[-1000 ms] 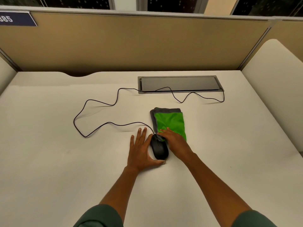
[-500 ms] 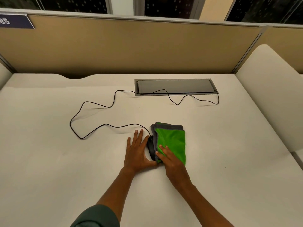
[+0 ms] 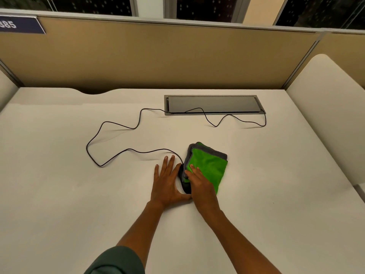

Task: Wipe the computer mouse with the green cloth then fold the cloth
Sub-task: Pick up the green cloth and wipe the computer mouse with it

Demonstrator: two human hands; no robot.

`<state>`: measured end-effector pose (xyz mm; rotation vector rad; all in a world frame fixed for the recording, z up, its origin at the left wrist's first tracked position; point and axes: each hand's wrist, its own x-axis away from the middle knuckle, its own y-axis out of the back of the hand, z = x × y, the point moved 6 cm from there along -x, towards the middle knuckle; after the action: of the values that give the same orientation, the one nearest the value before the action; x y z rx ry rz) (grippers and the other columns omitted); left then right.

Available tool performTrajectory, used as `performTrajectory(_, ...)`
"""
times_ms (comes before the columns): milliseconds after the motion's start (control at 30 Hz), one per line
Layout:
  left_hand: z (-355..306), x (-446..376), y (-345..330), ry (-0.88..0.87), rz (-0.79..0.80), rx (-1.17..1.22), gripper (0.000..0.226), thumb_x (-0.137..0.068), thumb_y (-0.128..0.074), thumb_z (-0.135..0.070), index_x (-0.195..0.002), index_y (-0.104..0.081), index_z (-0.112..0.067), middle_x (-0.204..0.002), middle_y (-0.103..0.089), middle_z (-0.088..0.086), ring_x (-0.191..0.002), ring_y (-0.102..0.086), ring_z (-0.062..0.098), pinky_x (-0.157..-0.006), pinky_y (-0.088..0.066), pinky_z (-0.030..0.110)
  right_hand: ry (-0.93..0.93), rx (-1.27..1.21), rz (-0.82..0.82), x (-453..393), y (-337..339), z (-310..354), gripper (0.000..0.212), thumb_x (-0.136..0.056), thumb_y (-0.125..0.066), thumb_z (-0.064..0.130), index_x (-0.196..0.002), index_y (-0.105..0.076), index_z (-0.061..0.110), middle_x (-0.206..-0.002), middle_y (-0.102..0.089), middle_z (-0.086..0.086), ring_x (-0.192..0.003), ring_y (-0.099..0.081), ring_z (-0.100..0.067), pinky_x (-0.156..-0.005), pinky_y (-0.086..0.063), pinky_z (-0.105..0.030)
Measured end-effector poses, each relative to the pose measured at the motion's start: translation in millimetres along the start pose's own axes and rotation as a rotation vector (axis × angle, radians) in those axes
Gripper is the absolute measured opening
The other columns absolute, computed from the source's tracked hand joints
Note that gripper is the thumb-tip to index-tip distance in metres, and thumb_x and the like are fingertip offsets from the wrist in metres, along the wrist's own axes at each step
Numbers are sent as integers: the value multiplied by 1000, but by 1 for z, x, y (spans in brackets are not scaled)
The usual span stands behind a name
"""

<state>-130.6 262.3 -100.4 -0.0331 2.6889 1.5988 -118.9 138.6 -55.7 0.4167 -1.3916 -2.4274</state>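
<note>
1. A person's left hand (image 3: 166, 182) lies flat on the desk (image 3: 59, 194), fingers (image 3: 167, 165) spread and released, grasping nothing; the thumb curls round the near end of the mouse (image 3: 183, 183), apparently to brace it against sliding.
2. The right hand (image 3: 199, 184) presses the green cloth (image 3: 207, 167) down over the mouse, fingers (image 3: 192, 171) extended flat on the fabric rather than clenched around it, a hold that suits wiping.
3. The mouse sits between the two hands, mostly hidden; only its dark left edge shows just beside the left fingers.
4. The cloth, layered green over grey, spreads beyond and to the right of the right fingertips.
5. The cable (image 3: 118, 153) loops away past the left fingertips toward the recessed cable tray (image 3: 213, 104) at the desk's far side; its lid is shut, contents unseen.
</note>
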Motion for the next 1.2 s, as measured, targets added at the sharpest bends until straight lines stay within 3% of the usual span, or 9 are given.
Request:
performTrajectory(100, 0, 0, 0, -3, 6, 3, 128, -52, -51, -93, -154, -19, -23, -165, 0, 1, -152, 12, 19, -122, 1, 53, -86, 5, 98, -29, -9, 0, 44, -95, -46, 5, -137, -46, 17, -153, -36, -4, -142, -30, -21, -111, -34, -31)
performTrajectory(333, 1, -1, 0, 17, 5, 15, 131, -52, -52, -93, -155, -10, -25, -165, 4, -1, -151, 14, 16, -123, 6, 48, -45, 81, 145, -58, -7, 15, 23, -95, -47, 15, -113, -61, 10, -117, -64, -10, -107, -59, -26, -87, -49, -38)
performTrajectory(633, 1, 0, -1, -9, 7, 1, 133, -53, -52, -93, -155, -11, -19, -165, 2, 2, -152, 12, 19, -123, 4, 51, 129, 174, 217, -26, -17, 9, 49, -92, -55, 8, -139, -43, 18, -152, -37, -2, -144, -24, -22, -116, -23, -33)
performTrajectory(700, 1, 0, -2, -17, 22, -10, 133, -54, -51, -94, -156, -9, -19, -165, 1, 2, -152, 13, 20, -122, 3, 52, 193, 174, 190, -18, -10, 13, 48, -89, -60, 6, -135, -49, 14, -147, -44, -5, -141, -31, -27, -115, -28, -37)
performTrajectory(800, -1, 0, -2, -24, 36, -29, 131, -55, -51, -93, -156, -9, -20, -165, -2, 0, -152, 11, 21, -122, 2, 54, 295, 202, 40, -3, 4, 19, 43, -71, -78, 3, -112, -69, 10, -123, -66, -9, -117, -59, -35, -94, -52, -48)
performTrajectory(867, -1, 0, -2, -22, 40, -21, 127, -57, -51, -91, -156, -10, -21, -165, -3, -1, -152, 10, 22, -122, 3, 53, 342, 242, -23, 6, 7, 21, 38, -70, -81, 10, -107, -72, 12, -119, -69, -7, -113, -63, -34, -88, -55, -50)
performTrajectory(967, 0, -1, -2, -25, 60, -37, 119, -62, -44, -88, -156, -8, -23, -165, -1, 0, -151, 13, 22, -122, 2, 53, 373, 281, -119, 19, 10, 20, 26, -82, -69, 30, -103, -74, 16, -119, -69, -3, -114, -62, -31, -89, -54, -49)
performTrajectory(1033, 1, -1, -3, -28, 71, -55, 115, -66, -49, -83, -155, -7, -24, -165, 0, -1, -151, 15, 22, -122, 2, 53, 358, 272, -150, 28, 12, 18, 31, -85, -56, 39, -99, -75, 18, -119, -69, -1, -115, -61, -31, -90, -52, -51)
performTrajectory(1200, 0, 0, -1, -25, 59, -8, 124, -61, -64, -81, -155, -8, -24, -164, 4, -5, -150, 17, 19, -122, 6, 51, 289, 171, -198, 44, 14, 7, 33, -88, -52, 37, -99, -75, 17, -120, -68, -2, -117, -59, -35, -90, -53, -52)
